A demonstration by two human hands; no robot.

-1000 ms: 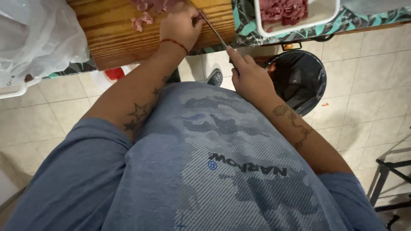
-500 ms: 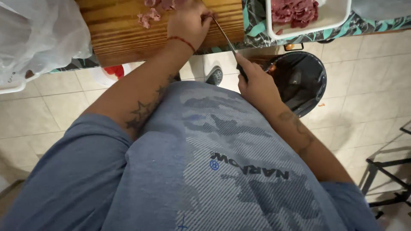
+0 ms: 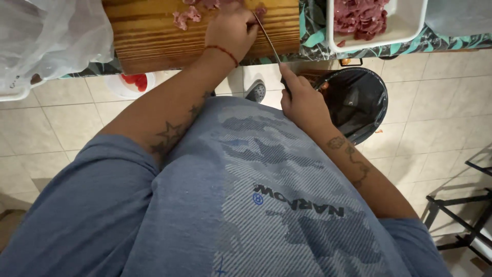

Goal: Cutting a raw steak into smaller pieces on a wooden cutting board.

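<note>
The right hand (image 3: 302,100) gripped a knife (image 3: 268,42) over a wooden board (image 3: 154,36); the left hand (image 3: 230,28) pressed meat (image 3: 185,16). A black bin (image 3: 359,100) stood on beige tiles (image 3: 66,118).

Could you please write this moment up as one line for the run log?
left hand: holding meat on cutting board | right hand: gripping knife | tray: beside board

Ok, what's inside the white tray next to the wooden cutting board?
The white tray holds a heap of raw red meat pieces on its left side; the right part shows bare white bottom. The tray's far end is cut off by the picture's edge, so anything there is unseen.
</note>
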